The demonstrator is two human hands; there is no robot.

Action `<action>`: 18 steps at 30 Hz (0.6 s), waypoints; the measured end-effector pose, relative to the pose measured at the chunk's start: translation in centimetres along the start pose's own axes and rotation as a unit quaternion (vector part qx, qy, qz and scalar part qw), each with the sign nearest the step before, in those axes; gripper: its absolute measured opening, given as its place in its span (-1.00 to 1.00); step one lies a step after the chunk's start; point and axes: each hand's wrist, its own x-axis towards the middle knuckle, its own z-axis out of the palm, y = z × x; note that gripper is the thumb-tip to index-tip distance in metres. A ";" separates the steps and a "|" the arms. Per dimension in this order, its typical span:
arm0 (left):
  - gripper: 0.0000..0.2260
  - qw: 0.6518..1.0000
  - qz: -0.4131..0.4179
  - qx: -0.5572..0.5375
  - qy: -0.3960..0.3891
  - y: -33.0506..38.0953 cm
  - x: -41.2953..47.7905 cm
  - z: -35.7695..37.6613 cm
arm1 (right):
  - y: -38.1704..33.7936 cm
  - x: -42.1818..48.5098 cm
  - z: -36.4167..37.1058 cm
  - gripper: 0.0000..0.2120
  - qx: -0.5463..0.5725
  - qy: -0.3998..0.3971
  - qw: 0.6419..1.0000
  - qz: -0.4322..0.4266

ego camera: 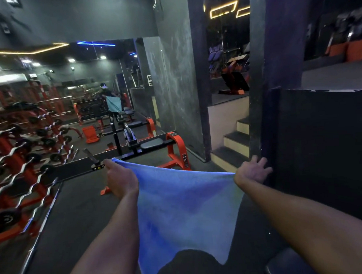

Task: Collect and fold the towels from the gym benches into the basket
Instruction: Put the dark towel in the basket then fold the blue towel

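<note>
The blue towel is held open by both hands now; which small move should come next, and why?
Probably bring the two hands together so that the top corners meet, which makes the first fold. The towel hangs spread and unfolded, with the left hand gripping one top corner and the right hand the other. No basket is in view, so folding seems to come before putting it away.

The dark rubber floor (76, 212) carries everything here. At nine o'clock an orange rack (19, 163) stands on it, its arms loaded with chrome curl bars (24, 195); the lowest long bar reaches down toward seven o'clock. At twelve o'clock an orange-framed bench (155, 146) with a black pad stands on the floor just before the wall mirror (61, 96). At two o'clock, steps (233, 143) rise from the floor beside a dark pillar.
</note>
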 end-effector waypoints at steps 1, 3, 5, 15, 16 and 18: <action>-0.82 1.000 0.000 -0.013 0.010 0.1 0.0 -0.2 | 0.0 0.0 0.1 -0.64 -0.002 -0.002 1.000 -0.001; -0.82 0.999 0.006 -0.040 0.033 0.6 0.0 -0.4 | 0.1 -0.2 0.4 -0.64 -0.003 0.008 1.000 0.000; -0.81 0.997 0.016 -0.061 0.051 0.9 0.3 -0.7 | 0.1 -0.2 0.8 -0.66 -0.003 0.020 1.000 -0.009; -0.80 0.996 0.004 -0.052 0.067 0.8 1.8 -1.6 | 0.8 0.4 2.0 -0.77 0.208 0.056 0.948 -0.232; -0.82 0.996 0.012 -0.061 0.057 0.9 1.6 -1.6 | 0.6 0.2 1.9 -0.80 0.213 0.027 0.946 -0.243; -0.82 0.993 0.068 -0.091 0.017 1.4 1.0 -1.3 | -0.7 -0.9 2.0 -0.83 0.203 -0.054 0.939 -0.273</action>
